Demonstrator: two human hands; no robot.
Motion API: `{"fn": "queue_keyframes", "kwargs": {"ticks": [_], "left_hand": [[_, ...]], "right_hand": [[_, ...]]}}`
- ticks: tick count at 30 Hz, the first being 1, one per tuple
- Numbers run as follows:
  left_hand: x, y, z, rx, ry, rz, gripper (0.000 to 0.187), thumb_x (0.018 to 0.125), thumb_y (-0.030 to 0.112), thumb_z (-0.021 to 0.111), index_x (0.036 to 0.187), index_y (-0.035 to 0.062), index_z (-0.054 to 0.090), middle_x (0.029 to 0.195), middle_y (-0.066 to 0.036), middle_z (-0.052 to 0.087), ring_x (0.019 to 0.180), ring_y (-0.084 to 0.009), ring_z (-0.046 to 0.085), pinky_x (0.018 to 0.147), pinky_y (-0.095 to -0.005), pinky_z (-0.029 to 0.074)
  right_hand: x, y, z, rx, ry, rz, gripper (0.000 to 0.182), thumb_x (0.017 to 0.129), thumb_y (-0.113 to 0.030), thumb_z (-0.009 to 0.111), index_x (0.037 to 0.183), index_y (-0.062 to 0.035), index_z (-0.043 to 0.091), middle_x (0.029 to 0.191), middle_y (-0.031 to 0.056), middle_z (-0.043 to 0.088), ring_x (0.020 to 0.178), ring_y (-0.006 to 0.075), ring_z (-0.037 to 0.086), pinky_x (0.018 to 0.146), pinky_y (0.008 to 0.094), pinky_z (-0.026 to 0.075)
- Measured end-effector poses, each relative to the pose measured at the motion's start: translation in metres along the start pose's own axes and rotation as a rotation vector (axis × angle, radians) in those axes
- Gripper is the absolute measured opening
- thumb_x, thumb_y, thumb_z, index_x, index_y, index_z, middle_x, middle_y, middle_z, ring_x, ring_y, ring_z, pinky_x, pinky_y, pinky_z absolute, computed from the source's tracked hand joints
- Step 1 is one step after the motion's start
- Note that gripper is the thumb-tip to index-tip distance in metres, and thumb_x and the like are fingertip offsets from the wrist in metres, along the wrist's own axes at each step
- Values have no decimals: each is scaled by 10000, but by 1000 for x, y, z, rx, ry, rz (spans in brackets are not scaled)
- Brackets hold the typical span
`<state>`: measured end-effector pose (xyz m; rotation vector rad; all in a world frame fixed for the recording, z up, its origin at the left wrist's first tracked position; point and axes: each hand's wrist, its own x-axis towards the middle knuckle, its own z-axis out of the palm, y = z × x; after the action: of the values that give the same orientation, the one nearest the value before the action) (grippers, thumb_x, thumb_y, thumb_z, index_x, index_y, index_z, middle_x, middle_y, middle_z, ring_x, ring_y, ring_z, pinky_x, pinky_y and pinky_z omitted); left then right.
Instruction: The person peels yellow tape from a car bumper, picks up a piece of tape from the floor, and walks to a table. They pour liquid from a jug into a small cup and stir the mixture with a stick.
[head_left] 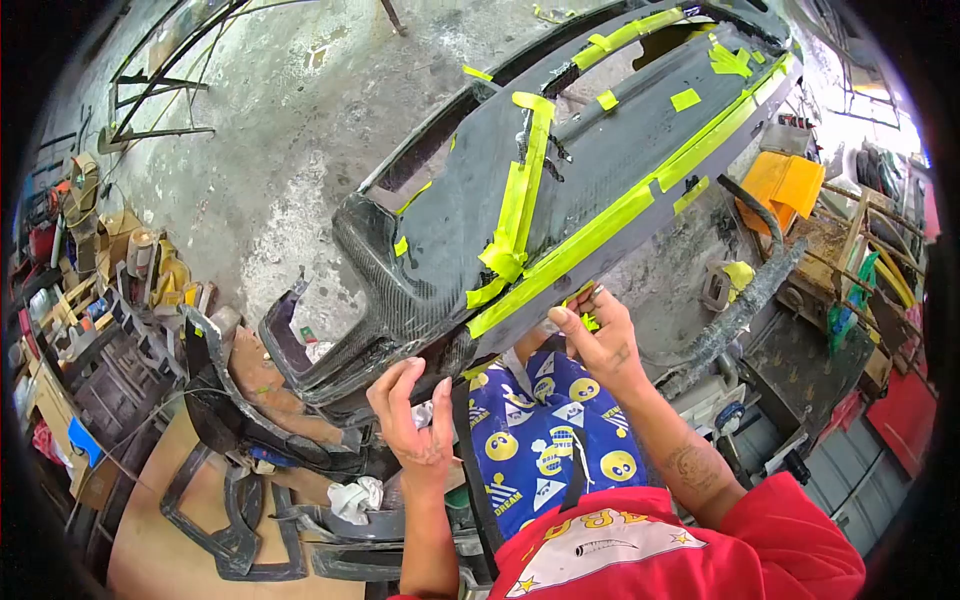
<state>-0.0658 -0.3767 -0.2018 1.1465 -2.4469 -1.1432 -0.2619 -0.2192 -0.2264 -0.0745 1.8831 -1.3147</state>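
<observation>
From the head view, I have one carbon-fibre panel [560, 190] propped across my lap, edged with one long yellow-green tape strip [610, 215] and several shorter bits. My right hand [600, 340] pinches tape at its lower edge, fingertips closed. My left hand [415, 420] hangs just below the panel, fingers curled loosely, empty. The panel's far end runs out of frame; floor clutter is hard to make out.

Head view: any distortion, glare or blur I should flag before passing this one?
Head view: strong fisheye bending, with black vignette at the corners; the carbon-fibre panel curves across the frame. Daylight is even, with slight overexposure on the concrete floor and at top right. The left hand and right hand are sharp; the edges look soft.
</observation>
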Motion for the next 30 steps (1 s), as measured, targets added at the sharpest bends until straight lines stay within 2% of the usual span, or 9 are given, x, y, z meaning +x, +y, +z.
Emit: {"fn": "queue_keyframes", "kwargs": {"ticks": [17,23,24,26,30], "left_hand": [[-9,-4,-3,-34,77,-17,379,853,-37,730,1218,5,638,1212,-172,634,1121,-337,610,991,-424,480],[-14,-3,-1,-33,3,18,449,782,28,819,1200,19,657,1172,-159,681,1078,-334,623,969,-416,487],[-15,-4,-1,-20,3,31,475,754,46,843,1191,23,660,1139,-142,706,1052,-330,622,949,-416,492],[-16,-4,0,-25,-7,25,473,753,46,844,1188,22,659,1131,-138,707,1047,-326,620,943,-418,493],[-17,-1,0,-48,-38,-5,465,764,48,845,1188,26,656,1133,-120,705,1025,-323,598,928,-421,485]], "right_hand": [[-2,-7,4,-11,13,-14,237,936,-192,753,1053,-2,673,873,31,674,793,105,604,738,273,494],[-4,-7,5,-10,5,9,228,936,-185,758,1042,-3,671,865,22,671,784,95,602,727,267,493],[-4,-6,5,6,13,7,225,937,-185,758,1040,-4,672,862,18,669,780,88,599,713,259,490],[-4,-7,6,47,17,8,215,944,-192,758,1026,-12,674,846,6,658,735,65,581,634,233,473],[-5,-11,8,68,16,25,214,955,-209,755,985,-17,666,814,-1,639,672,49,560,562,219,450]]}}
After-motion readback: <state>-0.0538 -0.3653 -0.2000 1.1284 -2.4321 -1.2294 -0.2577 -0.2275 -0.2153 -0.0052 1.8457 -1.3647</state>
